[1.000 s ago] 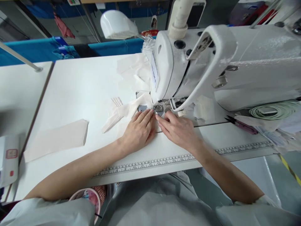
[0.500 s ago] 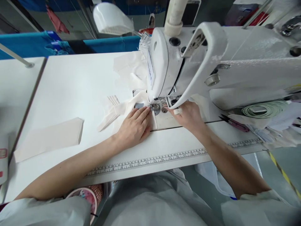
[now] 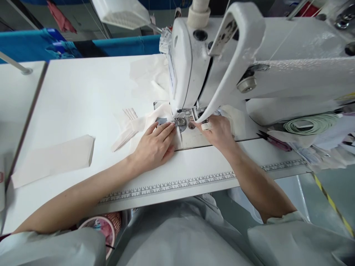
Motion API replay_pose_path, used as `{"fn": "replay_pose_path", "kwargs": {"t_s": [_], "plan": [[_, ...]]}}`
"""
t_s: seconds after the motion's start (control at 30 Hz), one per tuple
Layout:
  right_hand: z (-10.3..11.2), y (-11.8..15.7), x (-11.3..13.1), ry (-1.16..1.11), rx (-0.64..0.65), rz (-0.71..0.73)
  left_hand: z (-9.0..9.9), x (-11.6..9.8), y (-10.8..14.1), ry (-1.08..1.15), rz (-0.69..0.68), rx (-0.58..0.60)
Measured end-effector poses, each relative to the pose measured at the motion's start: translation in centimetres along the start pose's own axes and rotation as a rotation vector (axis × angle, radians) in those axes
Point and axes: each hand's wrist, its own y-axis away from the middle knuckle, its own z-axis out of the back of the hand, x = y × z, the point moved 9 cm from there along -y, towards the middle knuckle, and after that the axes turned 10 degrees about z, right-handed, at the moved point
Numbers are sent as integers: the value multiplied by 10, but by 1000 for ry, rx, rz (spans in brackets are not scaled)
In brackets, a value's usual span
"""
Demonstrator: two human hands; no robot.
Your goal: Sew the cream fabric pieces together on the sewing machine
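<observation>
My left hand (image 3: 155, 145) lies flat, fingers stretched out, on pale cream fabric (image 3: 148, 122) beside the presser foot (image 3: 177, 122) of a white sewing machine (image 3: 181, 66). The fabric runs under the fingers towards the needle area, with a folded, striped-looking end on the left. My right hand (image 3: 220, 133) is at the other side of the foot, its fingers curled together behind the machine's white curved guard. Whatever they pinch is hidden. A white ribbed piece (image 3: 206, 126) shows at its fingers.
A separate cream fabric panel (image 3: 54, 159) lies on the left of the white table. To the right are purple-handled snips (image 3: 277, 142), a coil of pale green cord (image 3: 310, 123) and piled cloth. A printed ruler (image 3: 172, 186) follows the front edge; a pink basket (image 3: 112, 225) stands below.
The whole view has shifted slightly, so the machine and table sit a little higher and further left. Both hands keep nearly the same place beside the presser foot.
</observation>
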Motion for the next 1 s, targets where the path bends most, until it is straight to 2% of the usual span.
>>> {"fn": "replay_pose_path", "kwargs": {"t_s": [0.2,0.27,0.4,0.53,0.67,1.0], "plan": [[1,2,4,-56,12,6,0,1,0,22,8,10],[3,5,11,-134,59,40,4,-1,2,-6,6,-18],[9,11,38,-335,213,209,17,-13,10,19,-46,-77],[14,16,59,-377,283,384,16,-23,15,4,-88,-19],[10,21,70,-330,261,516,12,-22,15,-20,-97,-6],[12,23,84,-153,177,625,21,-12,8,162,-36,-70]]}}
